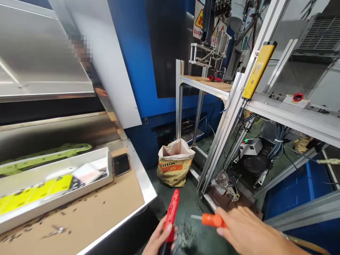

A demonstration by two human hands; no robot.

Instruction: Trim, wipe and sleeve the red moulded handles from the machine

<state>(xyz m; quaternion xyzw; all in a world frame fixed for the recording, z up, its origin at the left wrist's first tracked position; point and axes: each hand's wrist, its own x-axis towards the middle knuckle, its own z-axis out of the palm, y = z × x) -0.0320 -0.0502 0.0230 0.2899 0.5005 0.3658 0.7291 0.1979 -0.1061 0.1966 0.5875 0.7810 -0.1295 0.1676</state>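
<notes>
In the head view, my left hand (159, 239) at the bottom centre is closed around a long red plastic part (172, 212), tilted with its narrow end up. Its lower end is black and partly cut off by the frame edge. To the right, my right hand (243, 228) grips an orange air blow gun (211, 220). The thin pale nozzle points left at the red part, with a gap between the two. Fingers hide the gun's handle. A yellowish hose (305, 245) runs behind my right wrist.
On the left, a workbench (124, 193) carries a white tray (106, 170) with yellow pieces, a phone (121, 164) and small scissors-like snips (57, 231). A paper sack (175, 171) stands on the floor ahead. An aluminium frame (220, 141) with cables rises at right.
</notes>
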